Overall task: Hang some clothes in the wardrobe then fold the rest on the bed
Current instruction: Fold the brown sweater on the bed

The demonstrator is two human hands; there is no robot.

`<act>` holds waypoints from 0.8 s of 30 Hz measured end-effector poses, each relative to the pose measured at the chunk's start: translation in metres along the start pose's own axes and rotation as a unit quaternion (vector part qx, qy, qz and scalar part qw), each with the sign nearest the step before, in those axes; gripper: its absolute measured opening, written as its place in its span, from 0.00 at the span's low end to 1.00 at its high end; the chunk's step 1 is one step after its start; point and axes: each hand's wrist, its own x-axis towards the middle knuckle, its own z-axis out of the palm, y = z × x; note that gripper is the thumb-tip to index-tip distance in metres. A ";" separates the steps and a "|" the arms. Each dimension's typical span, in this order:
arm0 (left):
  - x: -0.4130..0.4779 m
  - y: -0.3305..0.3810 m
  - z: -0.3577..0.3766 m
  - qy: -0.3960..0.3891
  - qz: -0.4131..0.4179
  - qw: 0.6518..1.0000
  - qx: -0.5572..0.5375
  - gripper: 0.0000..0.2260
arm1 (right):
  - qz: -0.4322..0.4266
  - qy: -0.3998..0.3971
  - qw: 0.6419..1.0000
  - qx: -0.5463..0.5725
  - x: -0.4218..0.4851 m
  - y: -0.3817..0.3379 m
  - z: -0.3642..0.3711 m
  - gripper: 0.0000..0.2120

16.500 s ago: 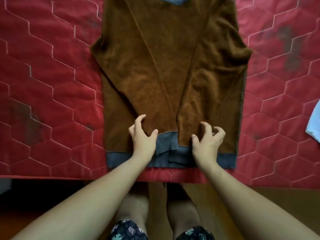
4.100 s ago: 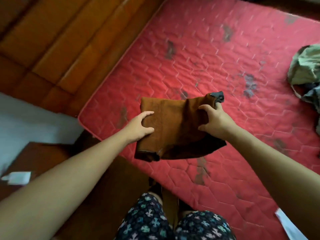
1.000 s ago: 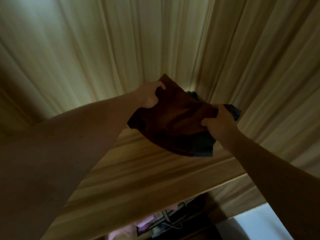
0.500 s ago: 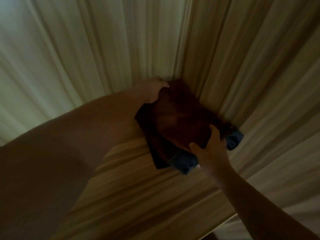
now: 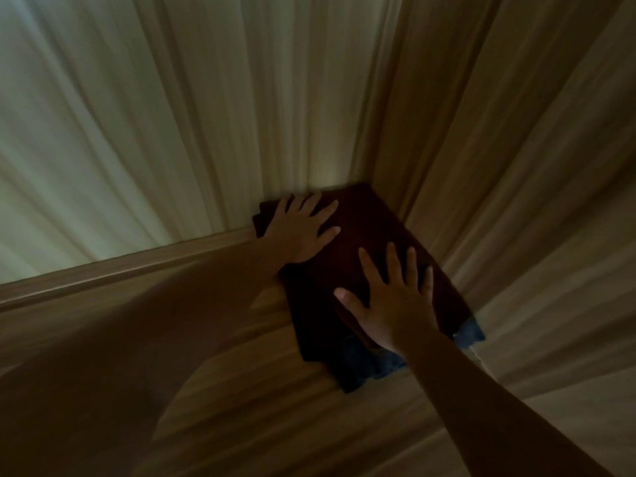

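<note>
The folded sweater (image 5: 366, 218) lies right of the frame's centre, pushed into the inner corner of a wooden wardrobe. It rests on a pale wood-grain shelf (image 5: 275, 390) that fills the lower part of the frame. The garment is a dark reddish brown, almost black in the dim light, folded into a compact, roughly rectangular bundle of several layers. Blue ribbed trim (image 5: 361, 368) shows along its near edge, and a further patch shows at its lower right corner. The far end of the sweater touches the back panel (image 5: 137, 132), which takes up the upper left of the frame. Its right edge runs along the side panel (image 5: 516, 166) in the upper right.

The left hand (image 5: 303, 228) lies flat on the far left part of the bundle. Its fingers are straight and spread, gripping nothing. The right hand (image 5: 395, 304) lies flat on the nearer part, just above the blue trim, also with its fingers straight and fanned apart. Both forearms reach in from the bottom of the frame, the left one large and in shadow.
</note>
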 end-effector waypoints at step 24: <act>-0.153 0.002 -0.026 -0.120 -0.076 0.982 -0.128 0.27 | 0.017 -0.072 0.997 -0.034 0.014 -0.016 -0.003 0.38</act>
